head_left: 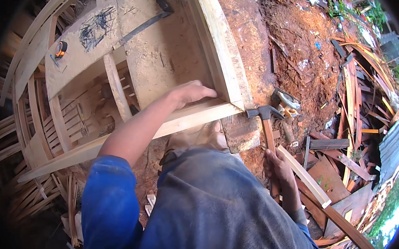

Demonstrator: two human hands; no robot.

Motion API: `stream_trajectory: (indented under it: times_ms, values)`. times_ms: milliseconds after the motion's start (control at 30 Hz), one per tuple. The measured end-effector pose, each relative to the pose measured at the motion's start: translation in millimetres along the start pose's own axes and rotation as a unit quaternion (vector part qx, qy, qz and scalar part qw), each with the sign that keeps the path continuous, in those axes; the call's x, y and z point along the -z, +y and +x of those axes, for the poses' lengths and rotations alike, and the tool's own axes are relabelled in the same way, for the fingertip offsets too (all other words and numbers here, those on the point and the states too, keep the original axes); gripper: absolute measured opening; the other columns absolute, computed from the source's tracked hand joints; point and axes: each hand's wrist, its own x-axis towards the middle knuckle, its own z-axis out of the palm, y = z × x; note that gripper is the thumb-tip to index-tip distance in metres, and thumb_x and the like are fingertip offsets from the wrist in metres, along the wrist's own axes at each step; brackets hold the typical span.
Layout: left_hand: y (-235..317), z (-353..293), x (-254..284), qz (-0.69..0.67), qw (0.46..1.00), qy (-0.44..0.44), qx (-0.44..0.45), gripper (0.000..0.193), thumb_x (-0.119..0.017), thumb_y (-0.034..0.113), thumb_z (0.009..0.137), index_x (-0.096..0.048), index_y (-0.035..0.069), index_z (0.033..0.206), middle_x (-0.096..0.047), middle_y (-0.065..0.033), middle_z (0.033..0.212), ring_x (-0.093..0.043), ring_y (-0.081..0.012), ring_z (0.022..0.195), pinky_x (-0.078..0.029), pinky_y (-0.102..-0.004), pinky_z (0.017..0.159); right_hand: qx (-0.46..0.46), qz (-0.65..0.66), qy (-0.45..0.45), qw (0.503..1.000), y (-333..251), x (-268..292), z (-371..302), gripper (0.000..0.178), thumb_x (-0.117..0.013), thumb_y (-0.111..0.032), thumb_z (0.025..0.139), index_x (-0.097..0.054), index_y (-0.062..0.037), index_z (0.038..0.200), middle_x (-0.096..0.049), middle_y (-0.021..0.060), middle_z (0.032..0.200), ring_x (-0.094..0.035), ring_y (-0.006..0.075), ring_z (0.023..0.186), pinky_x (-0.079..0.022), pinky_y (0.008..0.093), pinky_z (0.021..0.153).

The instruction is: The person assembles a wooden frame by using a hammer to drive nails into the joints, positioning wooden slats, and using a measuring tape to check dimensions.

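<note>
My right hand (280, 167) is closed around the wooden handle of a claw hammer (268, 133). The hammer's dark metal head is at the outer corner of a pale wooden frame, beside the end of the near beam (181, 121). My left forearm crosses over this beam. Just inside the corner, my left hand (192, 93) is closed against the beam's inner side, its fingertips partly hidden. A second pale beam (216, 40) meets the near one there and runs away from me. Whether a nail is under the hammer head is too small to tell.
A workbench top (158, 58) carries a pile of nails (96, 29), an orange tape measure (61, 49) and a dark metal square (144, 26). On the reddish ground to the right lie a power tool (286, 101) and scattered boards. A pale wood strip (305, 177) lies beside my right hand.
</note>
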Motion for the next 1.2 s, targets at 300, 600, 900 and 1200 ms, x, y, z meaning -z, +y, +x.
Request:
stream_trajectory:
  times_ms: [300,600,900,1200]
  values:
    - [6,3,-9,-0.122,0.988,-0.059,0.070,0.042,-0.067,0.024,0.085,-0.069,-0.004,0.116,-0.072,-0.0158,0.106,-0.068,-0.0240,0.090,-0.053,-0.0398,0.080,0.021,0.038,0.039,0.998,8,-27,-10,0.026,-0.055,-0.035,0.105,-0.050,-0.0097,0.098,-0.047,0.0007,0.063,-0.045,0.0119,0.045,-0.039,0.0268,0.043]
    - [-17,42,5,-0.157,0.974,-0.134,0.092,0.036,-0.066,0.018,0.083,-0.070,0.002,0.115,-0.070,-0.0099,0.106,-0.064,-0.0222,0.095,-0.052,-0.0370,0.087,0.045,0.083,0.016,0.995,23,-24,-4,0.023,-0.057,-0.030,0.103,-0.053,-0.0085,0.097,-0.049,-0.0022,0.065,-0.047,0.0087,0.047,-0.040,0.0251,0.043]
    - [44,-54,-44,0.270,0.891,0.304,-0.202,0.045,-0.072,0.031,0.087,-0.069,-0.008,0.111,-0.074,-0.0233,0.099,-0.072,-0.0382,0.094,-0.056,-0.0413,0.084,0.051,0.037,0.037,0.997,27,-19,-3,0.026,-0.060,-0.028,0.099,-0.055,-0.0039,0.109,-0.056,0.0017,0.069,-0.054,0.0115,0.049,-0.047,0.0259,0.046]
    - [-11,-100,-39,0.447,0.868,0.184,-0.116,0.064,-0.077,0.042,0.079,-0.064,-0.002,0.124,-0.072,-0.0265,0.098,-0.071,-0.0422,0.093,-0.056,-0.0483,0.088,0.125,-0.118,0.113,0.979,-2,-38,-17,0.022,-0.059,-0.023,0.099,-0.050,-0.0038,0.102,-0.051,0.0012,0.072,-0.049,0.0109,0.053,-0.044,0.0295,0.049]
